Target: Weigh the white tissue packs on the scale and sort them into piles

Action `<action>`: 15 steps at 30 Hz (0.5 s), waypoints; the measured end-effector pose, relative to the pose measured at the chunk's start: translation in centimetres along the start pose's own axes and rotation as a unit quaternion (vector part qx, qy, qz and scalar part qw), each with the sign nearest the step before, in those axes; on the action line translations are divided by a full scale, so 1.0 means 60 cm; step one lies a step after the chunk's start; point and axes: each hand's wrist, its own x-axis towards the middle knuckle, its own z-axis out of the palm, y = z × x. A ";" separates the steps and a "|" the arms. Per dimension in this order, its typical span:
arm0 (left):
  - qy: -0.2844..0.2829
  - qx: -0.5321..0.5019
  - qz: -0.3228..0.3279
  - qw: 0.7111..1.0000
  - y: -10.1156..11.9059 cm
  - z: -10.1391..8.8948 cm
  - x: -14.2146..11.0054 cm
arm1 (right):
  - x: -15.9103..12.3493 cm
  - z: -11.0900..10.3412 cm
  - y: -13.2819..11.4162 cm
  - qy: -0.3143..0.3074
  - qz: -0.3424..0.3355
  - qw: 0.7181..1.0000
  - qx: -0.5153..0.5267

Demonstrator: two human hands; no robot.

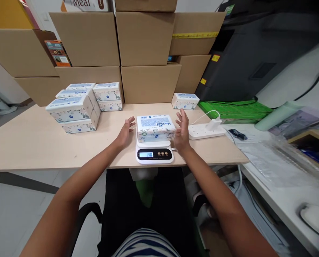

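Observation:
A white tissue pack (pixel 155 128) with blue lettering and a floral band lies on a white digital kitchen scale (pixel 154 160). The scale's lit display seems to read 148. My left hand (pixel 125 132) is just left of the pack, fingers apart, holding nothing. On the pack's right side my right hand (pixel 182 131) stands with fingers spread and curved, close to it; whether it touches the pack I cannot tell.
Stacked tissue packs (pixel 71 110) stand at the left, and a single tissue pack (pixel 185 101) lies at the back right. A white power strip (pixel 205 132) with a plugged charger is right of the scale. Cardboard boxes (pixel 148 84) line the back of the table (pixel 36 142).

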 end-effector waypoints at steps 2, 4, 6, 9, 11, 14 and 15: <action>-0.004 -0.003 0.002 1.000 0.001 0.000 0.001 | 0.001 0.001 0.001 -0.005 0.012 1.000 0.000; -0.008 -0.004 0.004 1.000 0.002 0.000 0.001 | 0.001 0.002 0.003 -0.010 0.017 1.000 0.010; -0.014 -0.004 0.006 1.000 0.003 0.000 0.000 | 0.001 0.003 0.006 -0.015 0.016 1.000 0.018; -0.021 -0.004 0.009 1.000 0.002 0.000 0.000 | 0.001 0.004 0.011 -0.014 0.019 1.000 0.020; -0.022 -0.003 0.008 1.000 0.000 0.000 0.001 | 0.001 0.004 0.013 -0.008 0.027 0.999 0.022; -0.023 -0.006 0.007 1.000 -0.003 0.000 0.003 | 0.001 0.005 0.016 -0.001 0.035 0.999 0.029; -0.023 -0.010 0.006 1.000 -0.004 0.001 0.004 | 0.001 0.005 0.017 -0.001 0.034 0.999 0.030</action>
